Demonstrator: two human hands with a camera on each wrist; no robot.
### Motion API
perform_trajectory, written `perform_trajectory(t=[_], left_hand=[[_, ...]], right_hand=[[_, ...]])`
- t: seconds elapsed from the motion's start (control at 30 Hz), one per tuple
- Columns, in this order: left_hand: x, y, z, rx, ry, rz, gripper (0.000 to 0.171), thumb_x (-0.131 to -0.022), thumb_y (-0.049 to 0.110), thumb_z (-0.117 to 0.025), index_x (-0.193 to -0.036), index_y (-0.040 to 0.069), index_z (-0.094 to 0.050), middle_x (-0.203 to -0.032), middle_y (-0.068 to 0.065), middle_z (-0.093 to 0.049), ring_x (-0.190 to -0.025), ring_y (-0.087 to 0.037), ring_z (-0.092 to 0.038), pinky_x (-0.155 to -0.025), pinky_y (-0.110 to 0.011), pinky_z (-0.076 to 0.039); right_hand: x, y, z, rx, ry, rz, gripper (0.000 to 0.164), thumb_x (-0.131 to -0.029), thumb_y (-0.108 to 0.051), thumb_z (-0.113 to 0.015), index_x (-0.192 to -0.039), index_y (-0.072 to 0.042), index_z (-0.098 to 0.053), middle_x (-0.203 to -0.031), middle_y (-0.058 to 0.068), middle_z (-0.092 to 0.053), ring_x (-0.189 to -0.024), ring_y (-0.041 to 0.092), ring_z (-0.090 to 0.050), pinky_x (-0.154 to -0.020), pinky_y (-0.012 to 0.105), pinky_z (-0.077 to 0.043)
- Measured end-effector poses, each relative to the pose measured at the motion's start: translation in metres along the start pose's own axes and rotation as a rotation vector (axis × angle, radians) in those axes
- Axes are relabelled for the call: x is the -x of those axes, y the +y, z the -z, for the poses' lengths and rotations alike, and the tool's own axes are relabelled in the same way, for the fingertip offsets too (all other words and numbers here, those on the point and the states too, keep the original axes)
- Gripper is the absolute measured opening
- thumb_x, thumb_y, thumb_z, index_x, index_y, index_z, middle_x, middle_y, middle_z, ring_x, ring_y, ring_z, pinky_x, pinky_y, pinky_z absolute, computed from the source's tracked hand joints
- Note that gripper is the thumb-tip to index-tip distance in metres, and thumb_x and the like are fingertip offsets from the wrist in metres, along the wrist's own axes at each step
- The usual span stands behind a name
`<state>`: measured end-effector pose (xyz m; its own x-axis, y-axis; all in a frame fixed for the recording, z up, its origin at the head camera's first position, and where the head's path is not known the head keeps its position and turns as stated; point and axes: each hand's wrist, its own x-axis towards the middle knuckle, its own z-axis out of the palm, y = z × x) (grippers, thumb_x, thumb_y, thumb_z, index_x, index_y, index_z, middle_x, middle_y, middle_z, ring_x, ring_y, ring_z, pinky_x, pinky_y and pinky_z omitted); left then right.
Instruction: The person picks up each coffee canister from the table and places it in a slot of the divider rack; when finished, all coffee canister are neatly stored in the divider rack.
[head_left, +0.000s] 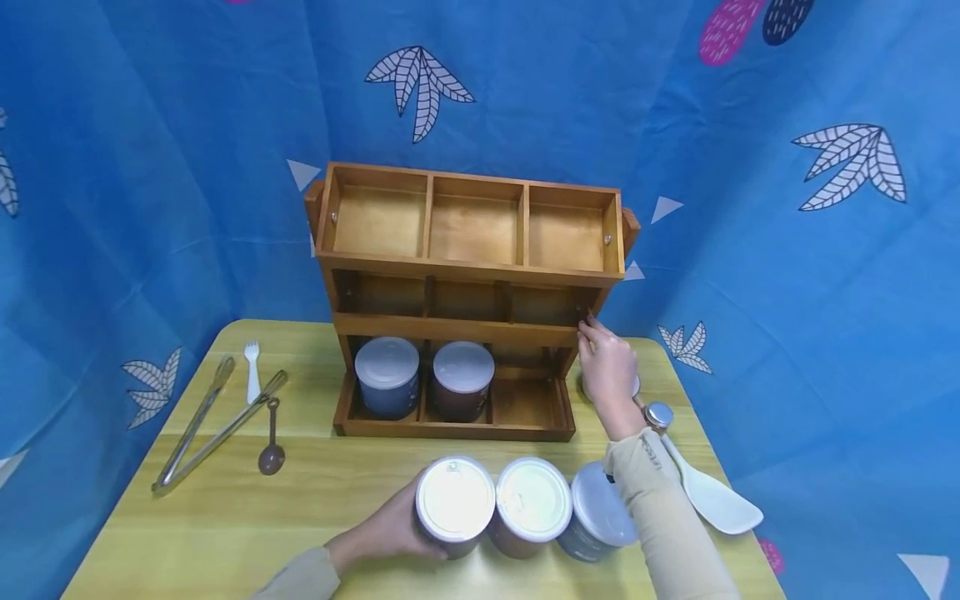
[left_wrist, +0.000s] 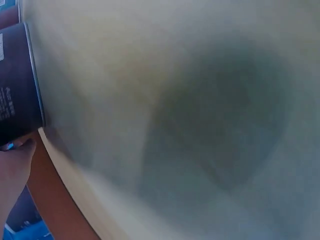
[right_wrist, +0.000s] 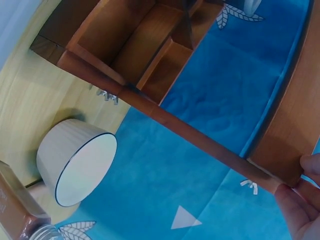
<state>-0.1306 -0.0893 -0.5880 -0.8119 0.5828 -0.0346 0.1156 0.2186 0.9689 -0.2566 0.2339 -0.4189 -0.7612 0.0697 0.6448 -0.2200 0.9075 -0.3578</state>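
My left hand (head_left: 401, 521) curls round the side of a dark canister (head_left: 455, 500) with a white lid, at the table's front. In the left wrist view this canister (left_wrist: 17, 85) shows pale lettering. Beside it on the right stand a brown canister (head_left: 532, 500) and a blue-grey canister (head_left: 600, 512). My right hand (head_left: 609, 371) pinches the right end of the middle tier of a wooden three-tier shelf (head_left: 457, 432); the right wrist view shows fingertips at the board's corner. A blue canister (head_left: 387, 379) and a brown canister (head_left: 462, 382) occupy the bottom tier's left and middle compartments.
Metal tongs (head_left: 187, 433), a white fork (head_left: 252, 371) and a brown spoon (head_left: 272, 446) lie at left. Right of the shelf are a white bowl (right_wrist: 75, 160), a jar with a silver lid (head_left: 659, 414) and a white spatula (head_left: 720, 500). Blue cloth (head_left: 480, 92) hangs behind.
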Motion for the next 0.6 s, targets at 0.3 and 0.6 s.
perform_trajectory(t=[0.3,0.6], left_hand=[[0.003,0.002,-0.001,0.019,0.123,0.012,0.119,-0.056,0.023,-0.095,-0.153,0.029,-0.025,-0.151,0.001,-0.046,-0.140,-0.015,-0.044,-0.121,-0.051,-0.030],[-0.025,0.029,0.020,0.064,0.346,-0.055,0.122,-0.057,0.014,-0.095,-0.155,0.019,-0.023,-0.151,-0.013,-0.044,-0.141,-0.037,-0.039,-0.120,-0.061,-0.024]], right_hand=[[0.000,-0.001,-0.002,-0.007,-0.022,-0.010,0.020,-0.091,-0.008,-0.066,-0.107,-0.001,-0.075,-0.117,0.015,-0.072,-0.096,0.040,-0.071,-0.069,0.056,-0.056],[0.001,-0.002,-0.001,-0.008,-0.024,-0.025,0.020,-0.091,-0.009,-0.066,-0.107,-0.002,-0.075,-0.117,0.014,-0.072,-0.099,0.039,-0.070,-0.070,0.056,-0.057]])
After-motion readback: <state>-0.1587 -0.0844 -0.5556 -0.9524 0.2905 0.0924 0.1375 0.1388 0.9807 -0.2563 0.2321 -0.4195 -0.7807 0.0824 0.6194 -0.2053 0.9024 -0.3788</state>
